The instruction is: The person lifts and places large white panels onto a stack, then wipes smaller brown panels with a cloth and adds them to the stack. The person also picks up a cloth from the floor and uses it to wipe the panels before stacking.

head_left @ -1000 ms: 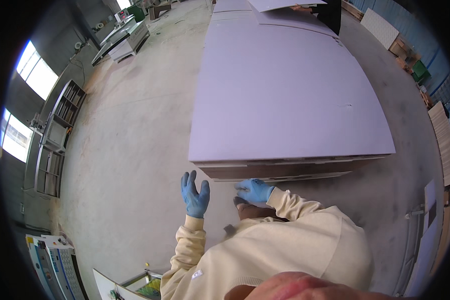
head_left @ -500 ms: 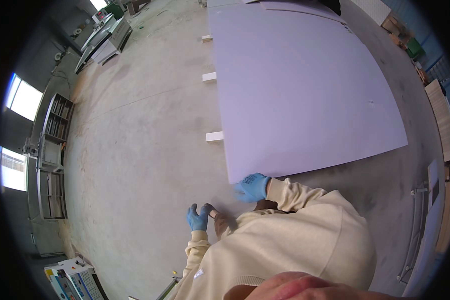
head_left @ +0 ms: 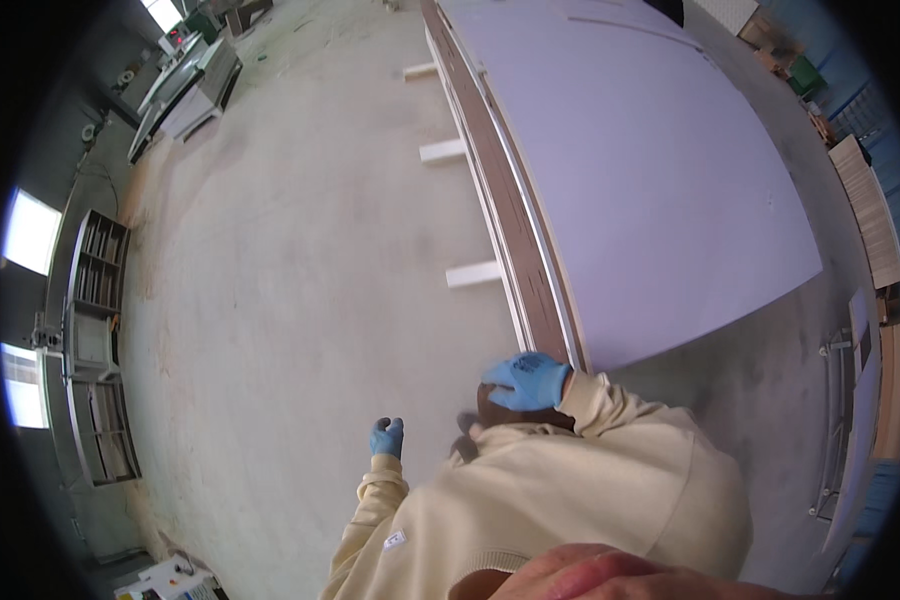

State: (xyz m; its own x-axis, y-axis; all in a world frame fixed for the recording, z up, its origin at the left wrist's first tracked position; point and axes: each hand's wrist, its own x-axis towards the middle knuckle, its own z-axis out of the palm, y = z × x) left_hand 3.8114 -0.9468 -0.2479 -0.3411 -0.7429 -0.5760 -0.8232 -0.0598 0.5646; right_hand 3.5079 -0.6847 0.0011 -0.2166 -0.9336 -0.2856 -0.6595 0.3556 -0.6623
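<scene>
A large pale lavender sheet [head_left: 670, 190] forms the top of a long stack on the right. Along its left side runs a brown strip [head_left: 500, 190] with light edges and dark crack-like marks. At the near left corner is my blue-gloved right hand [head_left: 527, 381], fingers pointing left and partly apart; nothing shows in it, and whether it touches the stack is unclear. Over the grey floor [head_left: 300, 330], my blue-gloved left hand [head_left: 387, 437] hangs away from everything with fingers loosely bent and no object in it.
White support beams [head_left: 473, 274] stick out under the stack's left side. A shelf unit [head_left: 97, 345] stands by the left wall, a white machine [head_left: 202, 92] at the far left. Boards [head_left: 865, 210] lean at the right edge beside a metal frame [head_left: 830, 430].
The sheet's left edge and the beams sit further right in view, and the brown strip has come into sight. My right hand has shifted right; my left hand's fingers are more bent.
</scene>
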